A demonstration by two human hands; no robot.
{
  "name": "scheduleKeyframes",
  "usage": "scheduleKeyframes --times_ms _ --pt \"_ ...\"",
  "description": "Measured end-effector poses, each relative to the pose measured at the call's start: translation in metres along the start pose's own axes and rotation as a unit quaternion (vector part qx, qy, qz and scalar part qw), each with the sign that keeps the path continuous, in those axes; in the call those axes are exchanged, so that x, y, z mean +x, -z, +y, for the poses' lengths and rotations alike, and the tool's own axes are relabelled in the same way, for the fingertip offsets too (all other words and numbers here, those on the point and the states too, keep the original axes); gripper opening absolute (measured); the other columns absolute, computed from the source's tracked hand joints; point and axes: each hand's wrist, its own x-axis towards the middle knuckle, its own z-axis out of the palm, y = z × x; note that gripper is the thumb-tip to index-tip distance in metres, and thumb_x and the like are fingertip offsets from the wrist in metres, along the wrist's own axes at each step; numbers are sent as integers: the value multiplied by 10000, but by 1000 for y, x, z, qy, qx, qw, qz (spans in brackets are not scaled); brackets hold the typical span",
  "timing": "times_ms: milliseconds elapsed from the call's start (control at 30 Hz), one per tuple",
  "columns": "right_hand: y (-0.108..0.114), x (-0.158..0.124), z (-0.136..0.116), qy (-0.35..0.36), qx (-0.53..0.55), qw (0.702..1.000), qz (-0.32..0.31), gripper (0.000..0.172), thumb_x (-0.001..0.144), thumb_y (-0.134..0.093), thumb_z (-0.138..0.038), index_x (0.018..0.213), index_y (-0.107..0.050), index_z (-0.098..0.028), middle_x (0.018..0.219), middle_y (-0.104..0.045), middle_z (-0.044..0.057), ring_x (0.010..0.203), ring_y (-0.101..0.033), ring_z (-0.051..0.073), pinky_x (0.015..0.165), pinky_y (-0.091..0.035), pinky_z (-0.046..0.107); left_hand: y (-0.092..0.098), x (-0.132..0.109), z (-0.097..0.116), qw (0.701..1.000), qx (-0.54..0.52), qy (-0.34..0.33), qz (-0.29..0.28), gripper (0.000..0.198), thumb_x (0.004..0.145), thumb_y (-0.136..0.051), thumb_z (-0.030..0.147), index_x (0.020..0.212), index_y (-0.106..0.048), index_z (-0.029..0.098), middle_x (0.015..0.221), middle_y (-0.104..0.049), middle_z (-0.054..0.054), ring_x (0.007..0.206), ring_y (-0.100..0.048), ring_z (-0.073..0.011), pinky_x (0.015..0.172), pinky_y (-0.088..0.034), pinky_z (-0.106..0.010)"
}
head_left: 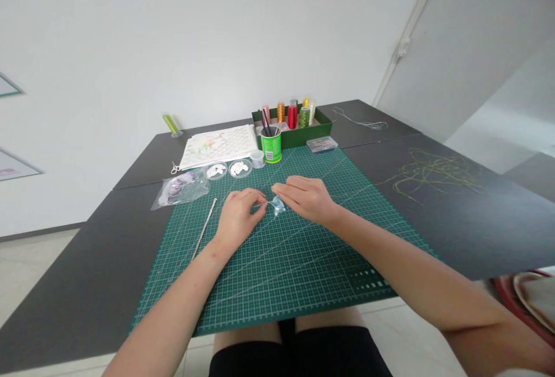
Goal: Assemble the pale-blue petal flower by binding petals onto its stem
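A small light-blue flower-like piece (278,206) sits between my two hands, above the green cutting mat (269,267). My left hand (239,216) is closed in a pinch on the thin greenish stem that runs out from the piece's left side. Close by on the other side, my right hand (307,199) has its fingers pressed together just over the blue piece; what they hold, if anything, is too small to make out. A slim metal tool (203,229) lies on the mat left of my left hand.
Beyond my hands stand a green can with tools (272,149), a green box (312,133) of thread spools, a clear case (321,144) and two dishes of white pieces (240,168). A plastic bag (182,188) lies left, tangled green cord (433,174) right.
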Motion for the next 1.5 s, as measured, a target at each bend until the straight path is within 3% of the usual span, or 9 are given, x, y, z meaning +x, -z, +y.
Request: scheduleKeyframes --times_ms 100,267,600,1133,1300,1500 --pt "-1 0 4 -42 15 999 -27 356 1035 -390 -282 969 -731 -204 756 -664 45 725 -592 140 678 -449 256 -2 -2 6 999 5 -30 -18 71 878 -611 163 868 -635 229 1016 -740 4 973 -682 -185 902 -434 -374" --pt "-7 -2 15 -82 40 996 -10 354 1029 -407 -307 994 -739 -190 818 -678 65 764 -599 151 705 -466 261 -1 -4 15 999 4 -49 -22 81 883 -607 155 867 -629 231 1006 -746 5 949 -683 -180 897 -423 -365" --pt "-12 -3 21 -120 96 988 -8 290 1000 -484 -290 929 -745 -184 744 -633 28 685 -558 124 651 -397 229 7 -6 33 997 -16 -80 3 94 888 -604 139 851 -613 226 966 -743 25 931 -686 -156 894 -415 -347" --pt "-19 -9 26 -184 174 968 -3 331 981 -503 -367 827 -732 -185 611 -486 -13 583 -459 118 588 -345 241 3 -5 26 995 -87 -34 17 68 865 -630 178 835 -649 236 955 -750 14 940 -695 -176 924 -455 -378" --pt "-24 -12 24 -170 221 960 -38 279 954 -533 -289 773 -709 -170 607 -481 -19 584 -449 111 587 -328 235 4 -8 25 991 -124 -20 51 75 852 -651 170 815 -647 235 919 -752 11 903 -703 -179 905 -480 -374" --pt "-39 -19 10 -181 271 943 -74 332 928 -538 -268 623 -619 -163 598 -511 -6 575 -471 117 574 -344 233 8 -8 25 983 -149 9 110 67 846 -650 181 797 -645 228 900 -751 -10 884 -704 -192 874 -504 -374"
